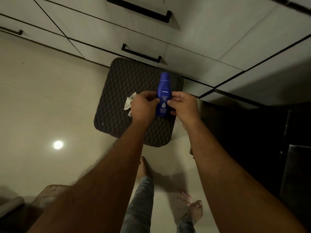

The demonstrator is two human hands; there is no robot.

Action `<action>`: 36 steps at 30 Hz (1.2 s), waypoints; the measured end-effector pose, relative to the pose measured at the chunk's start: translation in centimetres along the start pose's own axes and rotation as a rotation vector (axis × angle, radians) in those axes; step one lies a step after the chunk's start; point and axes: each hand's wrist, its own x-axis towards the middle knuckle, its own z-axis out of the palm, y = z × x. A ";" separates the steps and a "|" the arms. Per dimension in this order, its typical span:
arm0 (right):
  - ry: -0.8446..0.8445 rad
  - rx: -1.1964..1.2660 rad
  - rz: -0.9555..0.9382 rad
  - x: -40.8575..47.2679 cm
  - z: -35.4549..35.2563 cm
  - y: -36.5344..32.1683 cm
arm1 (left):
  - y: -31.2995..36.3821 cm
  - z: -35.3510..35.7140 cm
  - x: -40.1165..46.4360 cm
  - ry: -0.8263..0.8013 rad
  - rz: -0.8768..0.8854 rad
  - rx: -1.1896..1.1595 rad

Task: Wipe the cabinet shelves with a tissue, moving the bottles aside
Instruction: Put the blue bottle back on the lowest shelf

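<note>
A blue body-milk bottle (163, 93) is held in the air above a dark mat, cap pointing away from me, label facing up. My left hand (143, 106) grips the bottle's left side and also holds a crumpled white tissue (130, 102) that sticks out to the left of its knuckles. My right hand (183, 106) grips the bottle's right side, thumb and fingers curled round it. The lower part of the bottle is partly hidden between both hands. No cabinet shelf interior is lit enough to make out.
A dark woven mat (124, 91) lies on the pale tiled floor (42, 98). White drawer fronts with black handles (141, 52) stand beyond it. A dark open area (252, 132) is at the right. My bare feet (193, 211) stand below.
</note>
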 end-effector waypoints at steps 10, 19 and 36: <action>-0.032 0.115 -0.134 -11.6 -9.2 1.1 | 4.0 1.9 -13.9 -0.034 0.081 -0.198; -0.027 0.169 -0.262 -22.8 -22.3 4.2 | 8.8 8.7 -29.5 -0.068 0.186 -0.216; 0.305 0.319 -0.284 -25.5 -42.1 14.8 | 13.7 28.4 -36.1 -0.377 0.467 -0.031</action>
